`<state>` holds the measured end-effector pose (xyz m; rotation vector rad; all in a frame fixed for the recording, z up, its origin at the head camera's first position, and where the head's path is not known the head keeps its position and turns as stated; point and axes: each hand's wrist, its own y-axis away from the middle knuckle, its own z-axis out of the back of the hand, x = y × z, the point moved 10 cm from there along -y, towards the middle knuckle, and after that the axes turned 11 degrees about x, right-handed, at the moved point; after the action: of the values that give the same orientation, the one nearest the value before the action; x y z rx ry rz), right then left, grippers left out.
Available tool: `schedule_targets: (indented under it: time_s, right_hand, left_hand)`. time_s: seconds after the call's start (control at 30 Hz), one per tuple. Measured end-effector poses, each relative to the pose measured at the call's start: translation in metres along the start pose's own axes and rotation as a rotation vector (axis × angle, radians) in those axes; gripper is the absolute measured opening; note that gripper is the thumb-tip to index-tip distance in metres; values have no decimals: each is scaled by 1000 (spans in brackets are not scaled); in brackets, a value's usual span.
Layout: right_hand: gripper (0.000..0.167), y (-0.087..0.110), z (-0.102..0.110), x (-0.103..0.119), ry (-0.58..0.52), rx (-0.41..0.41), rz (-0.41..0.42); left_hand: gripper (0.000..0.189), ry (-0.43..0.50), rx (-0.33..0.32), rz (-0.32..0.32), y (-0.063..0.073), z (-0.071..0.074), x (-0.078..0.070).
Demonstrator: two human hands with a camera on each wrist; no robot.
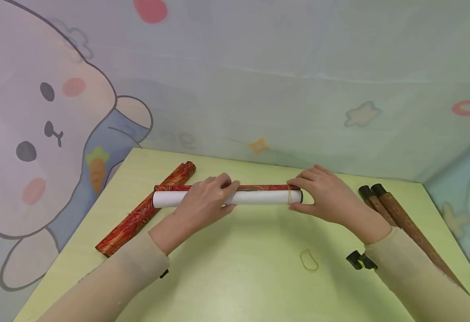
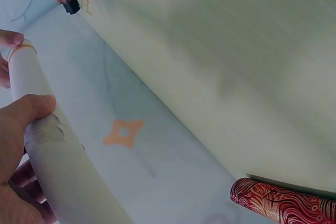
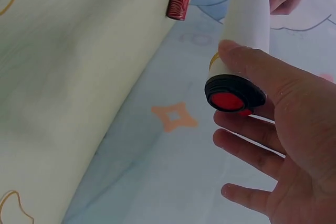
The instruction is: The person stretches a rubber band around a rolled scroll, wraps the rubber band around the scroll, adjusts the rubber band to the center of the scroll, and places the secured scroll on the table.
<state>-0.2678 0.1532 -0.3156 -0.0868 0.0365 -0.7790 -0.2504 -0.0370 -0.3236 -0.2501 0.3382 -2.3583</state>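
Note:
A white roll (image 1: 263, 197) with a red patterned strip along its far side is held level above the table. My left hand (image 1: 207, 199) grips it near the middle, thumb on the near side. At its right end my right hand (image 1: 327, 197) pinches it between thumb and fingers, right by a tan rubber band (image 1: 289, 195) that loops round the roll. The right wrist view shows a black end cap (image 3: 234, 93) with a red centre, the thumb over the band and the lower fingers spread. From the left wrist, the roll (image 2: 68, 166) runs away toward the banded end.
A red swirl-patterned roll (image 1: 134, 219) lies slanted on the table (image 1: 243, 277) at left. Two brown rolls (image 1: 405, 223) with black ends lie at right, partly behind the right sleeve. A loose rubber band (image 1: 309, 265) rests in front. A printed curtain (image 1: 259, 89) hangs behind.

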Motion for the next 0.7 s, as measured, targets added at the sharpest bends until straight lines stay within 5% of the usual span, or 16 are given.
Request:
schedule_targets:
  time_s: [0.7]
  right_hand:
    - [42,6,-5,9,-92,33,-43]
  left_hand:
    - [39,3,12,-65,-14,5,-19]
